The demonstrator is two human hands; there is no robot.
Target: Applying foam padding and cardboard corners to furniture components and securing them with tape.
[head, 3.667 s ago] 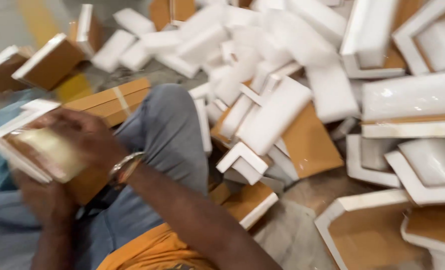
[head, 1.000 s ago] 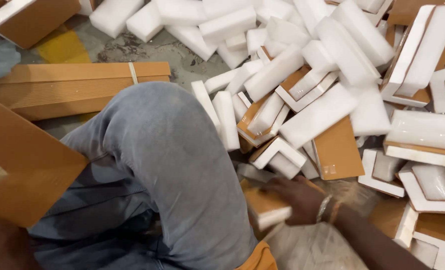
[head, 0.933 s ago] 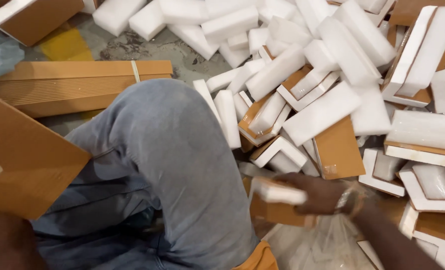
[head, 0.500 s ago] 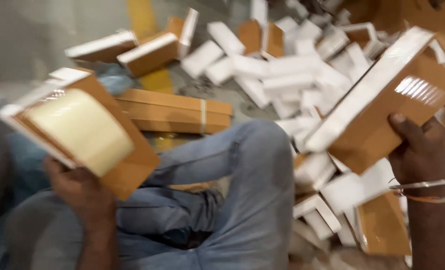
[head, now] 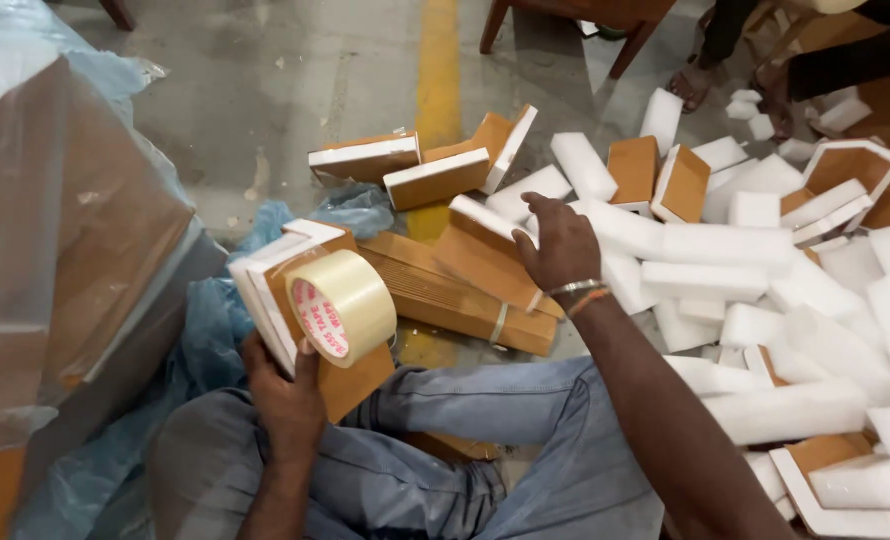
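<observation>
My left hand (head: pixel 285 392) holds a stack of brown cardboard-and-white-foam pieces (head: pixel 290 300) upright above my lap, together with a roll of clear packing tape (head: pixel 343 305) pressed against its front. My right hand (head: pixel 557 245) reaches forward with the arm stretched over my knee. It grips a brown cardboard piece with a white foam edge (head: pixel 485 245), tilted above a banded bundle of flat cardboard (head: pixel 455 295) on the floor.
A large heap of white foam blocks and cardboard corner pieces (head: pixel 795 300) covers the floor at right. A big plastic-wrapped object (head: pixel 65 250) stands at left over blue plastic sheeting (head: pixel 215 340). Chair legs (head: pixel 565 30) and another person's feet (head: pixel 705 70) are at the top.
My right hand took a cardboard-and-foam piece from the heap at right and carried it up and left toward the bundle. The left hand's stack with the tape roll came into view.
</observation>
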